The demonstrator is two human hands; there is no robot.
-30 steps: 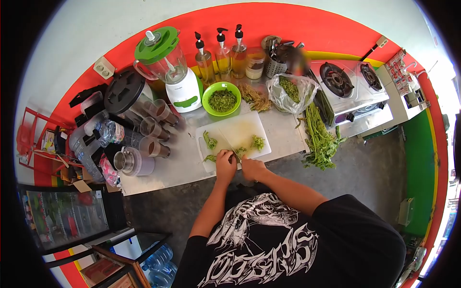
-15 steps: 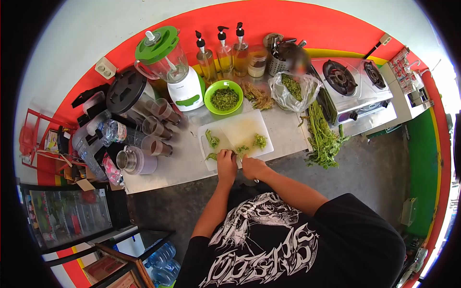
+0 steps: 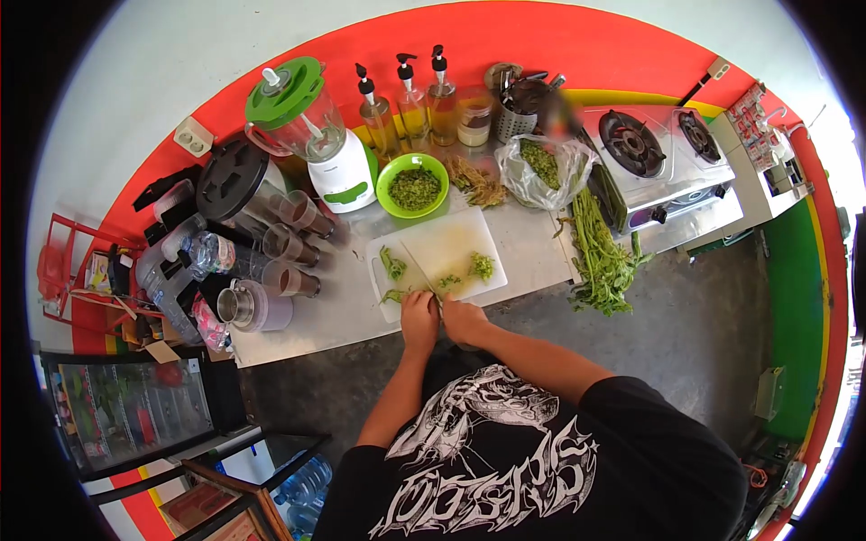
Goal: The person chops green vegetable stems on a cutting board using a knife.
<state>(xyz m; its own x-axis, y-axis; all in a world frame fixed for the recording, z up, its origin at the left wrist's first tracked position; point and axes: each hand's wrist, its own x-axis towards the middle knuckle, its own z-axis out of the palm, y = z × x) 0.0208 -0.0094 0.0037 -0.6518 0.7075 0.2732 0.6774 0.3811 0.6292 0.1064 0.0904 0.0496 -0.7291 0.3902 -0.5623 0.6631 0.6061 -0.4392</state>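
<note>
My right hand (image 3: 463,321) is closed around the handle of a knife (image 3: 421,268), whose thin blade slants up and left over a white cutting board (image 3: 478,236). Right beside it, my left hand (image 3: 419,318) has its fingers curled down at the board's near edge. Green leaf stalks (image 3: 394,295) stick out to the left from under those fingers. A loose bunch of leaves (image 3: 391,263) lies on the board left of the blade. To its right sit a small pile of chopped greens (image 3: 481,266) and scattered bits (image 3: 448,283).
Behind the board stands a green bowl (image 3: 391,200) of chopped leaves, near a blender (image 3: 343,171) and pump bottles (image 3: 380,126). Drinking cups (image 3: 293,278) and a flask (image 3: 257,305) are at left. Leafy stalks (image 3: 600,257), a plastic bag (image 3: 550,185) and a gas stove (image 3: 663,176) are at right.
My right hand and the knife have shifted left, closer to my left hand, and the blade shows more plainly across the board. The whole view has moved slightly.
</note>
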